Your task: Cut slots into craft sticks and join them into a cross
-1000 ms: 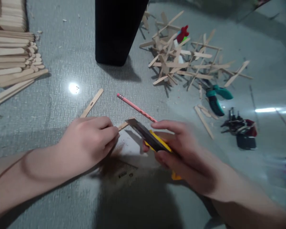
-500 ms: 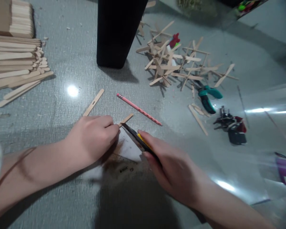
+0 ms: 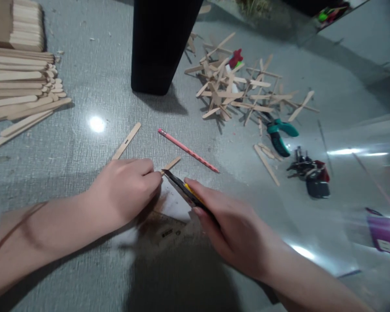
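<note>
My left hand [image 3: 126,188] is closed on a wooden craft stick [image 3: 173,164], whose far end sticks out past the fingers. In my right hand [image 3: 234,221] is a black and yellow utility knife [image 3: 188,193], its blade tip touching the stick close to my left fingertips. Another craft stick [image 3: 127,141] with a small slot cut in it lies just beyond my left hand. Beyond the knife rests a pink pencil [image 3: 188,151]. Under my hands is a pale sheet [image 3: 173,206], partly in shadow.
A tall black box [image 3: 164,47] stands at the back. Stacked craft sticks [image 3: 19,82] lie at left. Crossed stick pieces [image 3: 221,86] are piled back right, near teal-handled pliers [image 3: 277,136], a dark clip-like tool [image 3: 312,175] and a purple container [image 3: 381,232].
The whole view has shifted slightly. Both hands keep their grips, and the knife blade stays against the craft stick with barely any movement.
</note>
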Motion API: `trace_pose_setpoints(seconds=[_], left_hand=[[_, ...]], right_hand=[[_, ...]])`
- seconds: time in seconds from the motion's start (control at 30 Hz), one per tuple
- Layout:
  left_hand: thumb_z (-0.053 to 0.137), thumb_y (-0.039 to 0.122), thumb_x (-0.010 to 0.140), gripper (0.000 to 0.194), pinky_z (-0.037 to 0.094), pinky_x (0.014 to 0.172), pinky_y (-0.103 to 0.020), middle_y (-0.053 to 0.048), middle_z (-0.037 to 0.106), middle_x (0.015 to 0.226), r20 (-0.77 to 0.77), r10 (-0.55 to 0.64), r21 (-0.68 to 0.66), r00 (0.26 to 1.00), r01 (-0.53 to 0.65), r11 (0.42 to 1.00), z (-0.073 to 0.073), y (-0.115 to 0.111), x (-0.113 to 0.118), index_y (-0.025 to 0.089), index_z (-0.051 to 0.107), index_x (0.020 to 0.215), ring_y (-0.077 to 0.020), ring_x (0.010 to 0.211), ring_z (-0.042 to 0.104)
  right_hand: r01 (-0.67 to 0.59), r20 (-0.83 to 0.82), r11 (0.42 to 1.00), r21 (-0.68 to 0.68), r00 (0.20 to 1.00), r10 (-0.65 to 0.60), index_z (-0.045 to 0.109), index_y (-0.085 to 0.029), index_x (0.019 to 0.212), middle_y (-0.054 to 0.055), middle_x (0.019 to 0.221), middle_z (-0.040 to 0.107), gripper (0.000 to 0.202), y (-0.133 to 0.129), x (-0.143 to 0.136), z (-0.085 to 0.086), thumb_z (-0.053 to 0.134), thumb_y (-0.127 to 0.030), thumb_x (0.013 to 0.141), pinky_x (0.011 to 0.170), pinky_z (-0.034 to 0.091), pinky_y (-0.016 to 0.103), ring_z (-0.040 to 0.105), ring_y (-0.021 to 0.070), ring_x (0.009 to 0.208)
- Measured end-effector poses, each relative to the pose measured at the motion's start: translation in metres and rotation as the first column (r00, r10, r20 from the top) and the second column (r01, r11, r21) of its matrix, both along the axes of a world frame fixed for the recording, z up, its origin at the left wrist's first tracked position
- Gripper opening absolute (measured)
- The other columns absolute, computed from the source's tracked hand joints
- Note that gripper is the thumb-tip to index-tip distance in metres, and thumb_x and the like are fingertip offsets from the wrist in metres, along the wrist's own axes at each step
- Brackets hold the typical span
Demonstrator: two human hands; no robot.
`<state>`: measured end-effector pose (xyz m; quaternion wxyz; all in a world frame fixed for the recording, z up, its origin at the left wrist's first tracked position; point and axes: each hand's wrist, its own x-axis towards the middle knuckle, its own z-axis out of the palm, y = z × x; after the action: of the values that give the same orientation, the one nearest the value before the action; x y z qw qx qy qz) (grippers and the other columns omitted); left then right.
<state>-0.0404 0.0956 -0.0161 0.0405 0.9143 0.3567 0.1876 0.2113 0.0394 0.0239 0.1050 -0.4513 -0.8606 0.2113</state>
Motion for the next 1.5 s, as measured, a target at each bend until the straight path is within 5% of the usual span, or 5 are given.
trace_pose_setpoints(seconds=[0.87,1.5], left_hand=[[0.052,0.014,0.105,0.035,0.034,0.052,-0.031,-0.002,0.069,0.069,-0.01,0.005,-0.013,1.0,-0.005,1.0,0.002,0.001,0.0,0.018,0.079,0.083,-0.0168,0.058,0.057],[0.043,0.002,0.098,0.042,0.034,0.05,-0.033,-0.003,0.07,0.07,-0.033,-0.011,0.091,0.999,0.014,0.996,0.005,-0.004,0.003,0.018,0.075,0.076,-0.0186,0.055,0.057]], right_hand=[[0.025,-0.047,0.999,-0.026,0.999,-0.027,0.049,-0.014,0.153,0.017,0.13,0.08,0.049,-0.001,-0.001,0.0,0.043,-0.011,0.105,0.089,0.071,0.034,0.082,0.0247,0.112],[0.008,-0.031,0.99,-0.143,0.999,-0.012,0.052,-0.012,0.156,0.016,0.119,0.081,0.051,0.009,0.008,0.001,0.044,-0.012,0.105,0.075,0.068,0.035,0.082,0.0252,0.091]])
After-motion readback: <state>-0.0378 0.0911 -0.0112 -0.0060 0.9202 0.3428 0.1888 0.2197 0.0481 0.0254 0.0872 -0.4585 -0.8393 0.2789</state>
